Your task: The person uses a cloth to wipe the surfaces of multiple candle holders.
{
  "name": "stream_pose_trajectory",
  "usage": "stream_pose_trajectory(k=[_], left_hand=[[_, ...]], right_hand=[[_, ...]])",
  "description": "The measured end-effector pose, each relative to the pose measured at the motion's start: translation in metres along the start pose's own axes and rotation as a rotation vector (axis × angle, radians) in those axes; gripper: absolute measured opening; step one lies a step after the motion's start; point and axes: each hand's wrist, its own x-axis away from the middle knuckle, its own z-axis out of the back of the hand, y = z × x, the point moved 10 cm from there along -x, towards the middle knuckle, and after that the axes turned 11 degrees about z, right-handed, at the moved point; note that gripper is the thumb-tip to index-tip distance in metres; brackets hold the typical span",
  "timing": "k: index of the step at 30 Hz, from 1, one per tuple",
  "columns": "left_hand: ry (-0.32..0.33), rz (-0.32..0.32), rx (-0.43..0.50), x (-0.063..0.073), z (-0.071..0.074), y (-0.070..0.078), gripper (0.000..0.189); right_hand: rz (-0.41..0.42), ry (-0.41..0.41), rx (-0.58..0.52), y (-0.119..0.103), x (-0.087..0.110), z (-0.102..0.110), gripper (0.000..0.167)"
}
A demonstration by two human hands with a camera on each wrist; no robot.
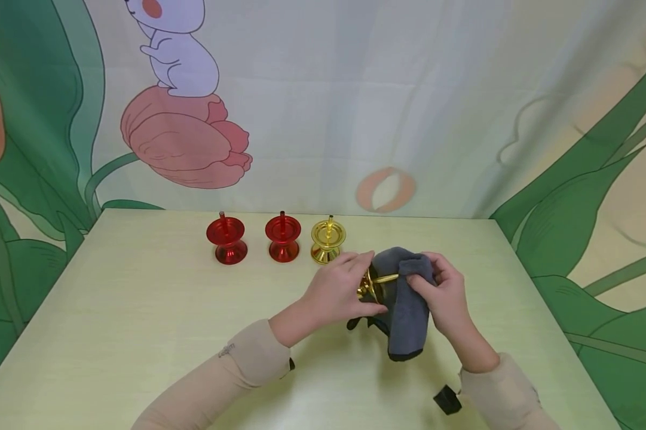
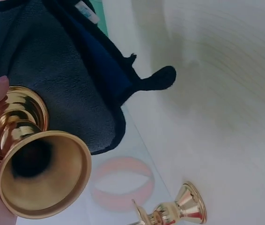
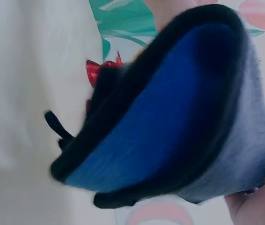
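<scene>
My left hand point(image 1: 336, 291) grips a shiny gold candle holder point(image 2: 19, 136) tipped on its side, its spike point(image 1: 385, 278) pointing right. The hollow underside of its base faces the left wrist camera. With my right hand point(image 1: 447, 295) I pinch a folded grey cloth point(image 1: 410, 319) at the spike's tip. The cloth has black edging, a blue inner side point(image 3: 156, 126) and a small black loop point(image 2: 159, 78). Part of it lies behind the holder, and the spike's end is hidden at the fold.
Along the back of the pale table point(image 1: 140, 322) stand two red candle holders point(image 1: 230, 248) and a gold candle holder point(image 1: 327, 236), all upright with spikes up. A printed curtain point(image 1: 312, 119) hangs right behind the table's far edge. A small black block point(image 1: 448, 399) shows by the right cuff.
</scene>
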Motion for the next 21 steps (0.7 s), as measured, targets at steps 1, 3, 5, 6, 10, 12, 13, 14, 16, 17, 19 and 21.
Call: stream_pose_trajectory(k=[1, 3, 5, 6, 10, 12, 13, 14, 16, 17, 19, 21], left_hand=[[-0.01, 0.008, 0.01, 0.0, 0.0, -0.001, 0.087], [-0.03, 0.03, 0.02, 0.0, 0.002, -0.003, 0.087], [-0.053, 0.048, 0.016, 0.0, 0.003, -0.005, 0.086], [-0.071, 0.057, 0.008, 0.0, 0.003, -0.006, 0.086], [-0.144, 0.071, -0.038, 0.0, 0.002, -0.005, 0.087], [-0.155, 0.063, -0.046, 0.0, 0.003, -0.003, 0.088], [-0.151, 0.057, -0.047, 0.0, 0.004, -0.001, 0.087], [-0.146, 0.052, -0.048, 0.0, 0.004, 0.0, 0.088], [-0.127, 0.038, -0.045, 0.0, 0.007, 0.003, 0.087], [-0.12, 0.035, -0.043, 0.0, 0.008, 0.004, 0.088], [-0.118, 0.032, -0.047, 0.0, 0.01, 0.004, 0.088], [-0.123, 0.036, -0.043, 0.0, 0.012, 0.003, 0.088]], right_hand=[[0.01, -0.031, 0.01, -0.002, 0.0, 0.0, 0.024], [0.053, -0.097, 0.056, -0.008, -0.002, -0.001, 0.025], [0.136, -0.149, 0.148, -0.019, -0.004, 0.0, 0.028], [0.191, -0.173, 0.196, -0.026, -0.005, 0.0, 0.03], [0.45, -0.257, 0.421, -0.057, -0.007, -0.006, 0.045], [0.564, -0.298, 0.514, -0.07, -0.005, -0.014, 0.052], [0.612, -0.318, 0.552, -0.076, -0.003, -0.019, 0.053], [0.662, -0.338, 0.582, -0.08, 0.0, -0.024, 0.045], [0.759, -0.376, 0.6, -0.088, 0.004, -0.034, 0.03], [0.814, -0.39, 0.597, -0.093, 0.007, -0.039, 0.025], [0.901, -0.424, 0.593, -0.099, 0.013, -0.047, 0.026], [0.952, -0.462, 0.592, -0.101, 0.018, -0.053, 0.023]])
